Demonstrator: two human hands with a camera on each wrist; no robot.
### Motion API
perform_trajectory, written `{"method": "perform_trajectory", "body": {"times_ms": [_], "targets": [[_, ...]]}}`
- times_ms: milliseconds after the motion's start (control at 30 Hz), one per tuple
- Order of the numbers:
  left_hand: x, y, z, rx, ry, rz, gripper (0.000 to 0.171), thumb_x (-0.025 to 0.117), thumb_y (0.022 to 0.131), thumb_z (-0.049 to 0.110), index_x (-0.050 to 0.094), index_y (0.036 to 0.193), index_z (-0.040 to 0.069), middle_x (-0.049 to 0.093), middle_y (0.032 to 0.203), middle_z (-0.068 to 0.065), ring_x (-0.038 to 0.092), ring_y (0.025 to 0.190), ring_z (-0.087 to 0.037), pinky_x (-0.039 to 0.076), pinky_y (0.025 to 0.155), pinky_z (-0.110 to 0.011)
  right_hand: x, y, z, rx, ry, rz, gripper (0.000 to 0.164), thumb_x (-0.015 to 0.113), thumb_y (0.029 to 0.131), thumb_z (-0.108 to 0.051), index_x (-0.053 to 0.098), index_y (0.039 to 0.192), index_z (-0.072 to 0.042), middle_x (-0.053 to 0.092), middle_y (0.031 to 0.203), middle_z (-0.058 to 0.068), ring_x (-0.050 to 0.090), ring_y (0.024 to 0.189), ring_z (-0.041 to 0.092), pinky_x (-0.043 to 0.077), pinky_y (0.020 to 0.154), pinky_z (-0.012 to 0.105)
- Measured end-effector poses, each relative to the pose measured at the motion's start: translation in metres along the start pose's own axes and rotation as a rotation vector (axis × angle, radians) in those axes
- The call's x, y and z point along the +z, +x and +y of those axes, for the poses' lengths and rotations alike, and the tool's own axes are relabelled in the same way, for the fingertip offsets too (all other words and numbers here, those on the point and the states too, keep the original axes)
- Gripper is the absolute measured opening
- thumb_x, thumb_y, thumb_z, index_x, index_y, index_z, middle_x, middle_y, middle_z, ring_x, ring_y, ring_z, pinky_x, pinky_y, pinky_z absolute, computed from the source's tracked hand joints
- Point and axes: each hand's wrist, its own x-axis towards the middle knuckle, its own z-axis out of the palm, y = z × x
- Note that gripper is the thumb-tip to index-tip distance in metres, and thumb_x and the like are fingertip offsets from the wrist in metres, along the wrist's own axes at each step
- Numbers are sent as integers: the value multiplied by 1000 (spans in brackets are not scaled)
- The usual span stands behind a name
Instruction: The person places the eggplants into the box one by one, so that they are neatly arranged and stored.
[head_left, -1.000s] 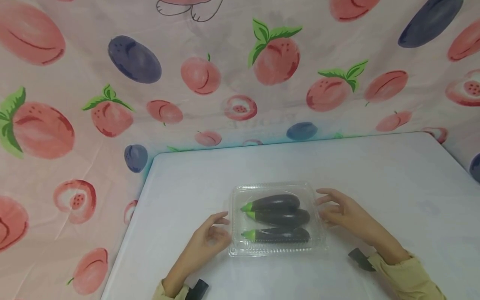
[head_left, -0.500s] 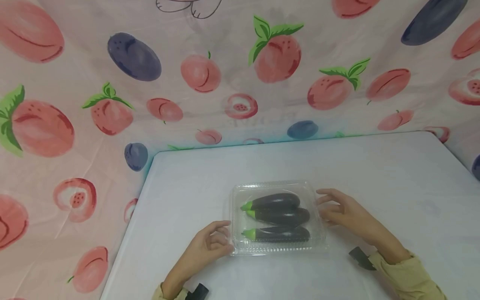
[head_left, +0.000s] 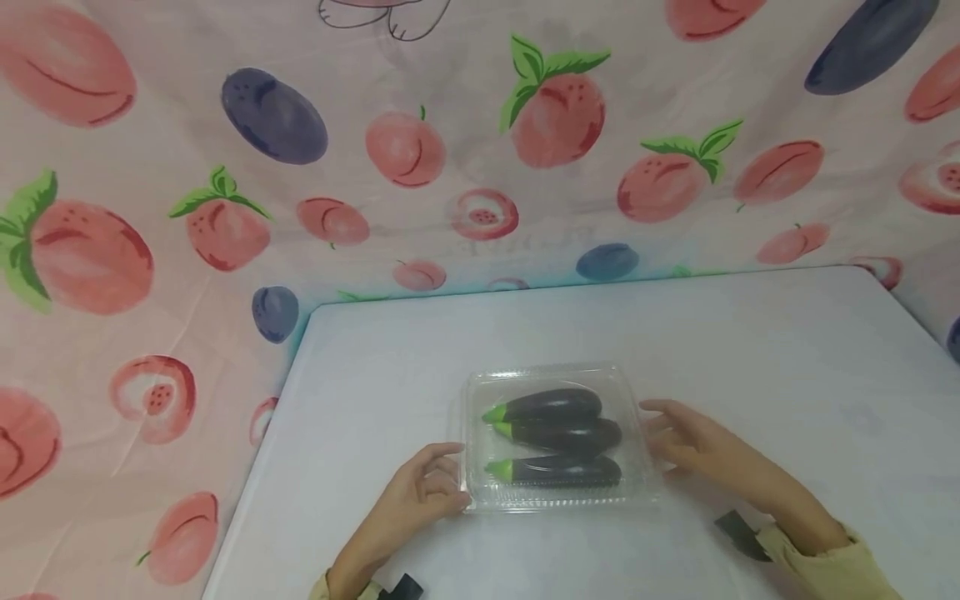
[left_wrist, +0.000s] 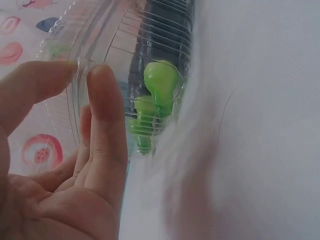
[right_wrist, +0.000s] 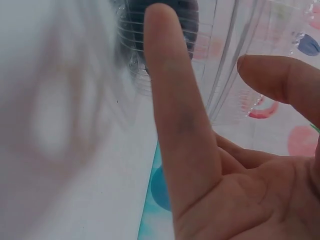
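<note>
A clear plastic clamshell container rests on the white table with its lid down. Inside lie three dark eggplants, their green stem ends to the left. My left hand pinches the container's rim at the near left corner; in the left wrist view thumb and finger stand on either side of the rim, close to green stem ends. Beside the right edge is my right hand, thumb and index finger apart. In the right wrist view its index finger stretches along the ribbed side, the thumb near the rim.
The white table extends around the container, its back edge against a hanging cloth printed with peaches. Black wrist straps show near both cuffs, and the right sleeve is pale yellow.
My left hand has come down along the left edge to the near corner and taken the rim. My right hand has drawn slightly nearer the body and rightward. The container stays in place.
</note>
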Motion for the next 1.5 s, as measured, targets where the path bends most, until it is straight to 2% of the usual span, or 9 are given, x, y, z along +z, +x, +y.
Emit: {"method": "perform_trajectory", "body": {"times_ms": [133, 267, 367, 600, 800, 900, 1100, 1500], "targets": [[1, 0, -1, 13, -18, -4, 70, 77, 84, 9, 41, 143, 2, 55, 110, -9, 67, 86, -12, 59, 79, -28, 1, -5, 2, -25, -23, -5, 61, 57, 101, -22, 30, 150, 2, 54, 135, 27, 62, 114, 25, 60, 79, 30], [3, -1, -2, 38, -24, -4, 68, 75, 84, 6, 40, 143, 0, 53, 110, -9, 66, 85, -9, 59, 80, -28, 1, -8, 3, -46, -112, 8, 61, 61, 99, -24, 35, 149, -1, 60, 129, 18, 62, 106, 6, 57, 81, 26], [5, -1, -3, 48, -28, -3, 68, 74, 84, 5, 39, 143, -1, 52, 109, -10, 65, 85, -9, 59, 80, -28, 2, -12, 4, -47, -153, 4, 61, 61, 99, -26, 35, 149, -2, 61, 128, 15, 62, 105, 4, 54, 82, 24], [7, -2, -3, 21, -16, 25, 69, 74, 84, 7, 40, 144, 1, 53, 110, -10, 65, 85, -11, 58, 78, -27, 3, -21, 6, -27, -47, -88, 70, 62, 98, -23, 24, 153, -2, 56, 131, 20, 61, 103, 2, 54, 80, 23], [10, -4, -1, 5, 2, 31, 66, 72, 85, 7, 40, 142, -3, 59, 108, -10, 66, 84, -14, 56, 75, -25, 6, -23, 7, -44, 43, -125, 75, 63, 98, -17, 16, 154, 0, 54, 127, 24, 66, 98, 11, 56, 80, 26], [12, -4, -1, -11, -21, 19, 61, 70, 86, 7, 41, 138, -5, 63, 106, -13, 68, 84, -17, 56, 75, -26, 8, -23, 6, -43, 72, -124, 76, 63, 97, -16, 15, 154, 0, 53, 126, 25, 68, 97, 15, 57, 80, 26], [13, -4, 0, -35, -50, 20, 58, 69, 86, 6, 42, 135, -6, 66, 104, -14, 70, 83, -19, 55, 76, -27, 10, -22, 5, -11, 102, -129, 76, 62, 98, -16, 13, 154, 0, 52, 124, 24, 70, 95, 27, 56, 81, 26], [13, -5, 5, -39, -45, 32, 55, 68, 86, 5, 43, 134, -6, 68, 98, -11, 71, 81, -18, 56, 77, -26, 11, -20, 2, 16, 71, -113, 77, 63, 97, -19, 15, 154, -1, 53, 124, 21, 69, 95, 25, 55, 79, 25]]}}
